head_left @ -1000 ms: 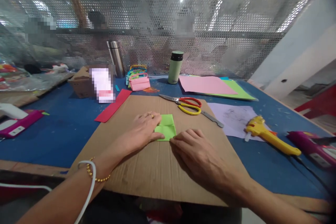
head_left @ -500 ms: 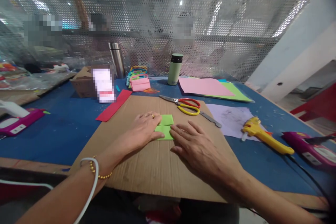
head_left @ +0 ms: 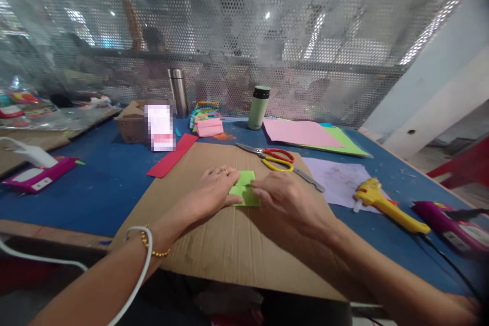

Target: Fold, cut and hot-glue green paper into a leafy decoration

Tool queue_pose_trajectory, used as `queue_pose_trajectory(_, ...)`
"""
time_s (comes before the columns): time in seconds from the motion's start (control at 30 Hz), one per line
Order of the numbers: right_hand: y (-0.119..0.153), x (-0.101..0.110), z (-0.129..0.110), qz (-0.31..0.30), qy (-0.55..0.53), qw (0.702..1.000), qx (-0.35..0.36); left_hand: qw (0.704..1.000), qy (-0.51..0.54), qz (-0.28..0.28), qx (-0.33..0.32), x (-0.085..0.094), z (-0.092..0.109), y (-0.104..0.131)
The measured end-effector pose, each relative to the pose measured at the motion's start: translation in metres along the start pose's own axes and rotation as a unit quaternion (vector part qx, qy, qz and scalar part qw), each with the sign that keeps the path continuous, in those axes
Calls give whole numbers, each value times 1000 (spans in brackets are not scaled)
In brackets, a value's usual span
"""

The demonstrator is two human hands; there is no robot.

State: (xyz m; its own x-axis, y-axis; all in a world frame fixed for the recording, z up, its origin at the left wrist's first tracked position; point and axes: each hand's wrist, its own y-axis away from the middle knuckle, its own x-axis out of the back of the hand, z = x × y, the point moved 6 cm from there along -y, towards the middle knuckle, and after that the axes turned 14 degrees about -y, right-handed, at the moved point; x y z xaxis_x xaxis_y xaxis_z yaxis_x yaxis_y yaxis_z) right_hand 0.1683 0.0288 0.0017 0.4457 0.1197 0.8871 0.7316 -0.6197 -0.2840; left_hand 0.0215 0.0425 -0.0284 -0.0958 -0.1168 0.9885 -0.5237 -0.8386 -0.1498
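A small green folded paper (head_left: 247, 194) lies flat on the brown cardboard sheet (head_left: 214, 244), a crease or flap edge running across its middle. On its left side rests my left hand (head_left: 214, 186), fingers stretched out flat and the thumb apart, pressing it down. My right hand (head_left: 282, 193) is at its right edge, the fingers bent together and closed on the paper by the middle line; the fingertips are partly hidden. Beyond the hands lie scissors (head_left: 278, 164) with red and yellow handles, and a grey metal blade or strip (head_left: 309, 181) beside them.
A yellow glue gun (head_left: 389, 209) lies on the right over lilac paper (head_left: 336, 173). Pink paper (head_left: 301, 132), a green tumbler (head_left: 260, 108), a steel flask (head_left: 178, 94), small paper bags (head_left: 208, 126) and a carton (head_left: 130, 125) stand behind. Red paper (head_left: 171, 157) lies left.
My right hand has gone from flat, spread fingers to bent fingers closed at the green paper's right edge. My left hand stays on the paper. The view has shifted slightly.
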Motion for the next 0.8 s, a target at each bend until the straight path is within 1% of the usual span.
queue_pose_trajectory(0.07, -18, 3, 8, 4, 31, 999, -36, 1000, 0, -4, 2, 1, 1, 1)
queue_pose_trajectory(0.13, -32, -8, 18, -41, 57, 995, -68, 1000, 1, -3, 5, 3, 2, 1)
queue_pose_trajectory(0.23, -44, -21, 30, -39, 55, 993, -93, 1000, 12, -4, 14, 4, 3, 1)
queue_pose_trajectory(0.33, -49, -25, 43, -22, 26, 993, -115, 998, 8, -12, 66, 2, -2, -1)
queue_pose_trajectory(0.4, -53, -23, 53, -15, -8, 991, -133, 994, 0, -8, 108, 0, -8, -1)
queue_pose_trajectory(0.47, -55, -20, 63, -9, -55, 987, -150, 991, -9, -4, 135, -3, -13, -2)
queue_pose_trajectory(0.6, -55, -17, 70, -8, -168, 973, -159, 989, -7, 13, 149, -8, -17, -5)
queue_pose_trajectory(0.73, -50, -15, 68, 4, -271, 950, -153, 986, 41, 32, 156, -9, -13, -7)
queue_pose_trajectory(0.8, -46, -13, 67, 14, -320, 935, -154, 977, 118, 46, 170, -10, -12, -7)
